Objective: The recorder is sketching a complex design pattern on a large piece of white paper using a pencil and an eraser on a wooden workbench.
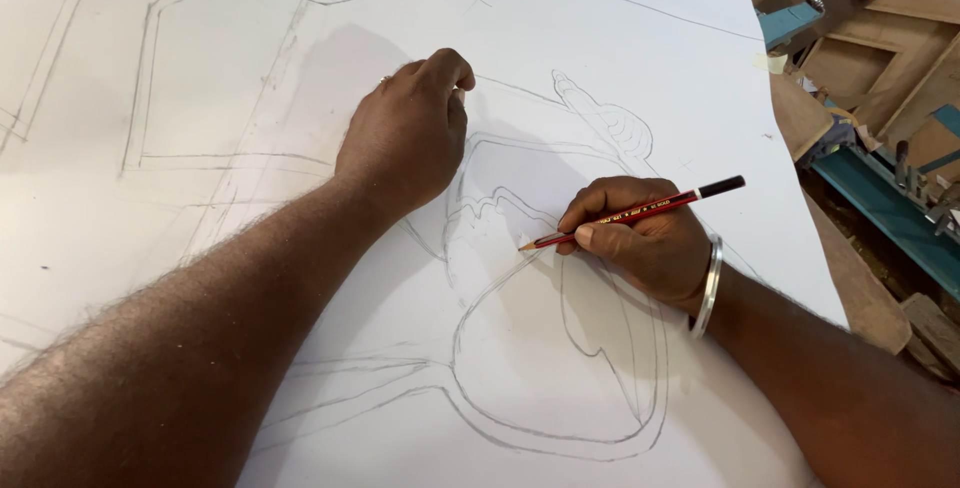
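A: Start at the left. What is cut off there?

B: The pencilled outlines at the far left run off the edge of the white sheet point(620, 68), so their full shapes cannot be read. The left forearm enters from the bottom corner, its elbow out of view.

A: And the left hand?

B: The left hand point(405, 138) rests knuckles-up on the paper, fingers curled under and pressing down. Whether anything sits beneath the fingertips I cannot tell; they are hidden by the hand itself. A thin ring point(384, 79) shows on one finger.

A: The middle?

B: A looping pencil drawing point(560, 348), double-lined curves, smudged and faint in places. Part of it lies under the right hand.

A: Then the right hand.

B: The right hand point(640, 238) lies on the sheet with its fingers closed around a red and black pencil point(640, 212), thumb and forefinger pinching the shaft. The sharpened tip points left and touches a drawn line just beside the hand; the black end sticks up to the right. A smooth silver bangle point(708, 283) circles the wrist.

A: The surface, the room?

B: The sheet is matte, flat, covering the tabletop entirely. Beyond its right edge lie rough wooden offcuts point(890, 38) and a teal-painted frame point(885, 208), jumbled and hard to sort out.
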